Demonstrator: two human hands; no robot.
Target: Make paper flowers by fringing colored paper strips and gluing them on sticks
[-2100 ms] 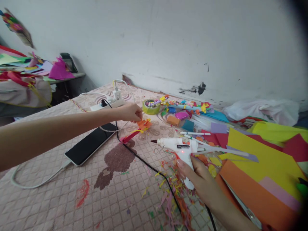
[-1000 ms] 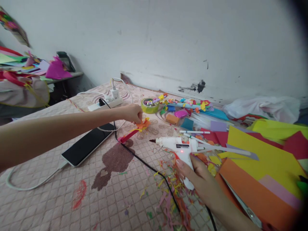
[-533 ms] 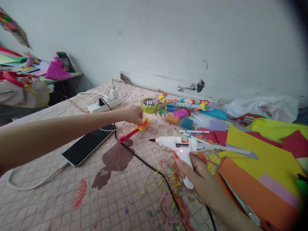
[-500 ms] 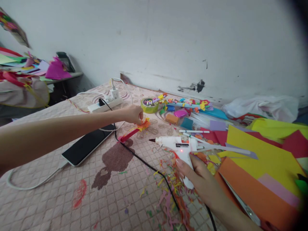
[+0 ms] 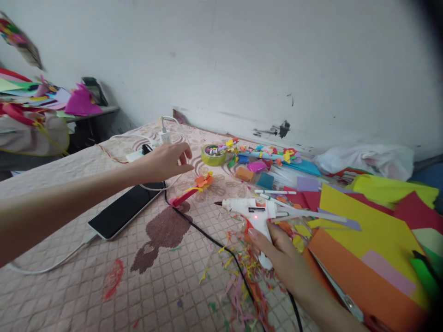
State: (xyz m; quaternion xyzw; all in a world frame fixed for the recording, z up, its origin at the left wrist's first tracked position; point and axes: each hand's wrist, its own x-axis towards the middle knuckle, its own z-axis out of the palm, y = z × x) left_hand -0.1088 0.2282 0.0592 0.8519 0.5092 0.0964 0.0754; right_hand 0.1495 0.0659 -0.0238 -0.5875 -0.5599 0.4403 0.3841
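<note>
L hand (image 5: 162,161) hovered over the pink quilted bed cover (image 5: 138,276), its grip apart, fingers spread and holding nothing. Just to its right lay an orange paper flower (image 5: 202,180) on a red stem, flat on the cover and not touching the hand. R hand (image 5: 284,258) had its grip closed round the handle of a white glue gun (image 5: 254,210), which stood on the cover w/ the nozzle pointing left toward the flower and a red light on. Black cord (image 5: 207,237) ran between them. Phone (image 5: 126,208) lay below the L hand. Tape roll (image 5: 212,156) sat behind the flower, coloured paper sheets (image 5: 374,230) on the right, and paper scraps (image 5: 249,276) by the gun.
</note>
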